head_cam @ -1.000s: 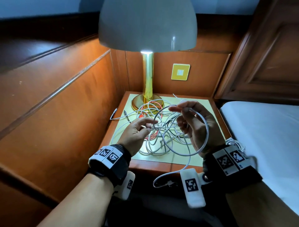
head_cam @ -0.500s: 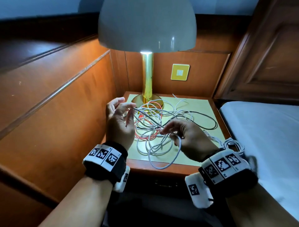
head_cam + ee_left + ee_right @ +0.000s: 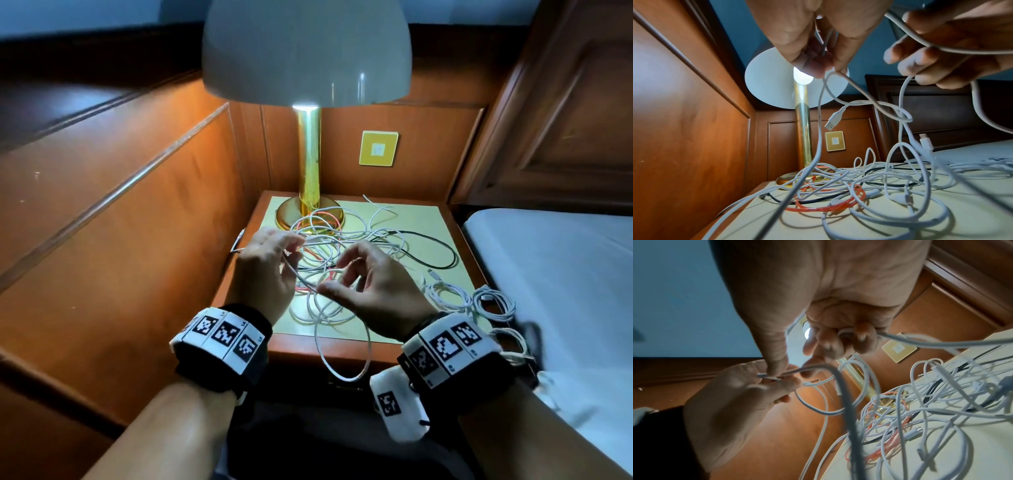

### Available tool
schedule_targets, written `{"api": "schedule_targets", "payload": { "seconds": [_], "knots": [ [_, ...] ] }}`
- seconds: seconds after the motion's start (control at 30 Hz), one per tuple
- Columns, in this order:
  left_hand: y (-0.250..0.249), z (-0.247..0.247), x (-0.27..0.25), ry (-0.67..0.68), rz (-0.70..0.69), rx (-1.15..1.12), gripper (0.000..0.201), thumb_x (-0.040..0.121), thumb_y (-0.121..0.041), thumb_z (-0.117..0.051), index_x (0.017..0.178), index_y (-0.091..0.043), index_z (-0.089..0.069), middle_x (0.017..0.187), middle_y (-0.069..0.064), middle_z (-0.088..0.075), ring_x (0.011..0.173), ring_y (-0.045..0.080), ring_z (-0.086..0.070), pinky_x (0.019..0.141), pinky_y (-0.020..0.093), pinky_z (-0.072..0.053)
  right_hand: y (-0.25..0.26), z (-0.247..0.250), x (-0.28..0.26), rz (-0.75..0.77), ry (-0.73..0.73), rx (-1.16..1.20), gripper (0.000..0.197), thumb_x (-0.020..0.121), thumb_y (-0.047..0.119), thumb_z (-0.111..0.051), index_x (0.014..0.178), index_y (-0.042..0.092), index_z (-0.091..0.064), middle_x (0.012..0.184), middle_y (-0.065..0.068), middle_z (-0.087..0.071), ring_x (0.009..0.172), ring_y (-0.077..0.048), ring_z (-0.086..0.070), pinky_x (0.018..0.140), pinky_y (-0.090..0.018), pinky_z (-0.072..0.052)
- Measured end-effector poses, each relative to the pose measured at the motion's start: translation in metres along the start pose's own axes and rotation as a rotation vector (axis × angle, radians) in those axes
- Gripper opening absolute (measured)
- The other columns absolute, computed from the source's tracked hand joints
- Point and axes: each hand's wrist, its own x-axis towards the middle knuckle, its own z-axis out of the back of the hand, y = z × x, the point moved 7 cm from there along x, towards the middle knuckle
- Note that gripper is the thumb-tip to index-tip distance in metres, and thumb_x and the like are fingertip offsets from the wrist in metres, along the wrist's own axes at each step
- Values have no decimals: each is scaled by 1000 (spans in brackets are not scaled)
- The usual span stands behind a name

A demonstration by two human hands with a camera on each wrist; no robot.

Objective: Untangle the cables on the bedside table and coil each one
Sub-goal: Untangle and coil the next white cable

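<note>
Head view: two hands, left hand (image 3: 262,274) and right hand (image 3: 378,291), pinch one white cable (image 3: 301,279).

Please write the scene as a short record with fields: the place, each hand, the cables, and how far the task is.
place: bedside table with a lit lamp, beside a bed
left hand: pinches a white cable that hangs down to the pile
right hand: fingers curled round a white cable
pile: white, black and orange cables, tangled on the table
coiled: white bundles at the table's right edge
task: not finished
</note>
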Motion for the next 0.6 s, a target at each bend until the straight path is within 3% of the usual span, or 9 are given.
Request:
{"api": "schedule_targets", "payload": {
  "seconds": [0.1,0.2,0.3,0.37,0.5,0.6],
  "knots": [
    [-6,-8,-1,14,-5,-2,19,80,4,-74,95,-8,-75,91,7,-70,77,15,-64,74,13,-48,4,-15,-4,8,120,-65,23,83,29,-76,101,26,-64,75,11,-65,60,3,-55,59,-15,-39],
    [-5,-12,-1,22,13,-37,23,78,5,-75,97,-8,-74,90,5,-68,74,5,-55,74,2,-41,7,-15,-6,7,125,-106,14,84,20,-68,96,26,-70,78,11,-64,59,5,-52,57,-12,-36],
    [-4,-12,-1,24,26,-57,23,78,1,-79,98,-7,-74,93,6,-68,76,3,-55,75,-1,-41,9,-10,-5,-27,141,-3,15,86,13,-66,96,19,-76,76,13,-64,55,10,-52,54,-8,-36],
    [-4,-12,-1,36,27,-55,21,80,-1,-79,99,-7,-74,94,7,-68,78,5,-56,77,1,-43,10,-10,-6,-26,192,32,13,87,13,-68,95,17,-77,77,14,-67,55,10,-53,55,-7,-37],
    [-5,-11,-1,43,43,-28,19,81,-1,-76,99,-7,-73,97,9,-68,82,16,-64,76,18,-52,14,-17,-14,23,293,-2,18,82,35,-80,92,21,-76,80,9,-70,64,6,-57,60,-11,-41],
    [-5,-11,0,31,57,-4,22,81,3,-72,100,-8,-73,101,12,-66,80,18,-63,77,11,-46,14,-20,-12,75,273,0,10,87,28,-76,88,18,-76,76,9,-69,63,3,-58,60,-13,-41]
  ]
}}
